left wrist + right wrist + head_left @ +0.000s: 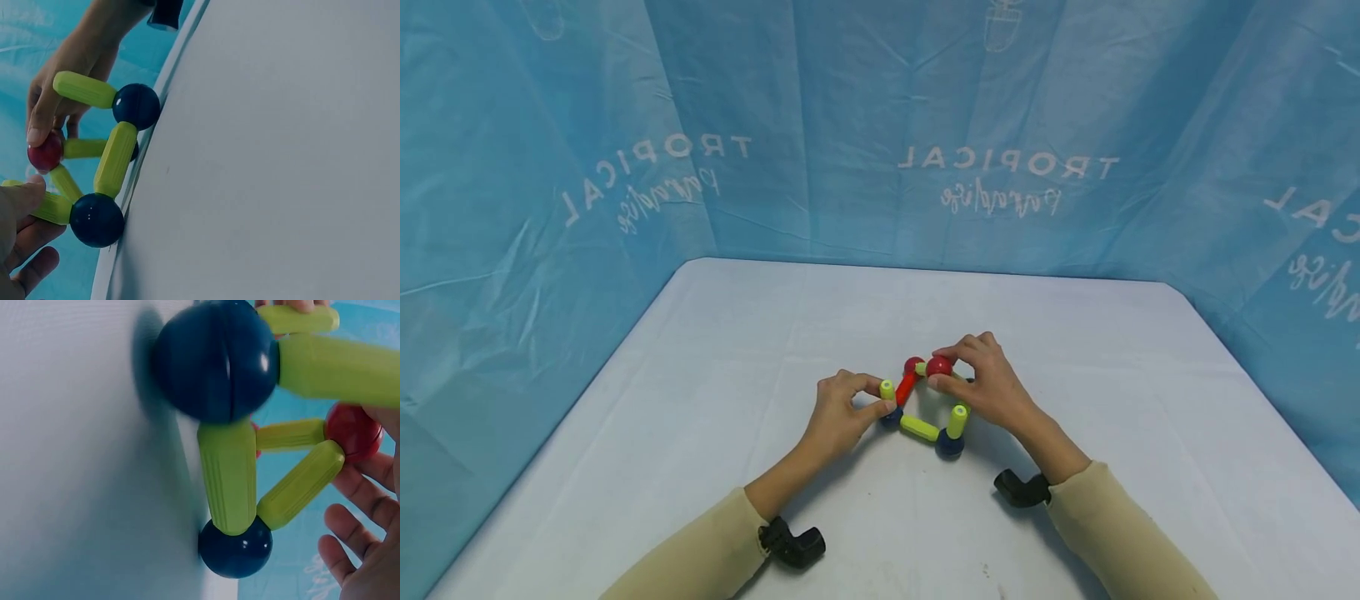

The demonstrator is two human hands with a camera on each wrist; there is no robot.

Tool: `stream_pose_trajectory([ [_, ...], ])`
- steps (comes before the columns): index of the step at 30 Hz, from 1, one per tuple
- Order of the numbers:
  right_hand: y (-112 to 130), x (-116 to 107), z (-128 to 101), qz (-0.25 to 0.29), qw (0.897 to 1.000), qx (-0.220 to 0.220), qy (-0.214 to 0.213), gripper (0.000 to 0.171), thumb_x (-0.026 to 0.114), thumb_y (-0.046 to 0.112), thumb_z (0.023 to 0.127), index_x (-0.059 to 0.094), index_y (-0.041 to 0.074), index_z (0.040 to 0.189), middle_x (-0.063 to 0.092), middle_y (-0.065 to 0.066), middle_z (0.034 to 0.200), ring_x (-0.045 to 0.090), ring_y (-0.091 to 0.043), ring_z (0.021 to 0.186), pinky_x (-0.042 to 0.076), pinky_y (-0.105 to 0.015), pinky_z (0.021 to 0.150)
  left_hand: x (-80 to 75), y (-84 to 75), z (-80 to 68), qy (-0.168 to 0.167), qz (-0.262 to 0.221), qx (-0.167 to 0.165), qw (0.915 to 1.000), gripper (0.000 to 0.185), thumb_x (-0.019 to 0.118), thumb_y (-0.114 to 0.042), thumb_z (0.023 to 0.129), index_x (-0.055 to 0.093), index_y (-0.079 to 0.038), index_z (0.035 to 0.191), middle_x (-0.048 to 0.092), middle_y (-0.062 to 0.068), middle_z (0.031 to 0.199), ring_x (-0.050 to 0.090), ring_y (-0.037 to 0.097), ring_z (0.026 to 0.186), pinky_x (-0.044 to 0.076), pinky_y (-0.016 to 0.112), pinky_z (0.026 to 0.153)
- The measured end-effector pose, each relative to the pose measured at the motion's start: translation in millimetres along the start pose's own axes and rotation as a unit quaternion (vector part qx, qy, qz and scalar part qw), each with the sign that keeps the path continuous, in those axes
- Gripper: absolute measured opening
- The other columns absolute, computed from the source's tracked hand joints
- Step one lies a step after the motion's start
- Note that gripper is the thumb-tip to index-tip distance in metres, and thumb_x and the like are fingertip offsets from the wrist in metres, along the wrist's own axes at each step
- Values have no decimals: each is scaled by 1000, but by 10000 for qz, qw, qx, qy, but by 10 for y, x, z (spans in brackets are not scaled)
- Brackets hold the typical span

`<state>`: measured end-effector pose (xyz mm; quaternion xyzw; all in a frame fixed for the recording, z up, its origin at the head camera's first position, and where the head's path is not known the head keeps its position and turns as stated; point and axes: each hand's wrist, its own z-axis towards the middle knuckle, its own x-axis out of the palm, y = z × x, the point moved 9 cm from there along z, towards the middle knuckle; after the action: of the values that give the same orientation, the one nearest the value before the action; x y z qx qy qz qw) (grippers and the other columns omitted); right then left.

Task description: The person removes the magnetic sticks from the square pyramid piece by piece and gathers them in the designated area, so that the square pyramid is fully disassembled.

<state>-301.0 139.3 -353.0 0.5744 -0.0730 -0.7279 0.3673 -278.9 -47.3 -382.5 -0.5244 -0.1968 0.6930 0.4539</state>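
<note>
Both hands are at a toy frame of balls and grooved rods on the white table. My left hand (841,414) pinches an upright yellow-green rod (887,390) set on the left dark blue ball (97,220). With thumb and fingers, my right hand (988,383) grips a raised red ball (938,367), joined to yellow-green rods (301,484). A second red ball (913,365) sits beside it, above a red rod (906,387). At the near corner, a dark blue ball (950,446) carries another upright yellow-green rod (957,422). The right hand partly hides the far-right blue ball (236,547).
A white cloth covers the table (760,333). Blue printed sheeting (850,100) hangs behind it and along both sides. Black curved wrist mounts (797,546) stick out from both tan sleeves (700,550).
</note>
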Motion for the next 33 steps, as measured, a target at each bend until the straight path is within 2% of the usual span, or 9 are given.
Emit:
stream_pose_trajectory([
  [6, -44, -24, 37, 121, 9996, 201, 125, 36, 72, 35, 82, 68, 15, 112, 63, 2, 101, 45, -19, 101, 46, -39, 79, 56, -165, -73, 81, 205, 516, 9984, 15, 79, -20, 75, 72, -14, 88, 72, -2, 86, 58, 16, 91, 29, 47, 99],
  [10, -99, -29, 94, 314, 9982, 353, 360, 32, 69, 37, 85, 69, 17, 110, 64, 3, 103, 46, -21, 103, 46, -41, 82, 69, -234, -108, 24, 245, 633, 9977, 17, 80, -18, 73, 72, -15, 86, 71, -3, 85, 59, 14, 91, 29, 46, 99],
  [17, -257, 3, 194, 691, 9914, 770, 801, 37, 62, 49, 86, 67, 23, 112, 62, 1, 116, 47, -22, 115, 47, -46, 90, 110, -317, -167, 20, 323, 765, 9965, 19, 82, -20, 71, 72, -15, 87, 71, -5, 82, 58, 10, 88, 30, 44, 97],
  [23, -279, -9, 229, 885, 9898, 678, 882, 43, 60, 47, 88, 62, 21, 121, 60, 1, 122, 48, -24, 118, 44, -50, 95, 143, -360, -193, 203, 496, 788, 9955, 22, 80, -25, 73, 72, -15, 92, 70, -5, 85, 57, 11, 93, 31, 45, 98],
  [27, -252, -19, 232, 951, 9894, 628, 904, 43, 61, 47, 88, 63, 20, 121, 60, 1, 122, 47, -24, 118, 44, -51, 95, 83, -334, -179, 217, 270, 757, 9965, 29, 77, -30, 76, 71, -15, 99, 70, -5, 92, 56, 12, 97, 30, 45, 99],
  [30, -246, -25, 235, 965, 9891, 653, 902, 42, 61, 47, 88, 63, 20, 120, 61, 1, 121, 47, -24, 118, 44, -50, 95, 13, -262, -115, 90, 20, 619, 9980, 31, 73, -30, 81, 70, -12, 106, 71, -3, 96, 56, 13, 98, 30, 44, 100],
  [33, -246, -27, 239, 932, 9891, 675, 917, 41, 62, 47, 87, 64, 20, 119, 61, 1, 120, 46, -23, 118, 44, -50, 95, -16, -161, 4, -34, 115, 445, 9989, 32, 69, -29, 85, 68, -11, 110, 72, -1, 99, 56, 16, 98, 31, 43, 100],
])
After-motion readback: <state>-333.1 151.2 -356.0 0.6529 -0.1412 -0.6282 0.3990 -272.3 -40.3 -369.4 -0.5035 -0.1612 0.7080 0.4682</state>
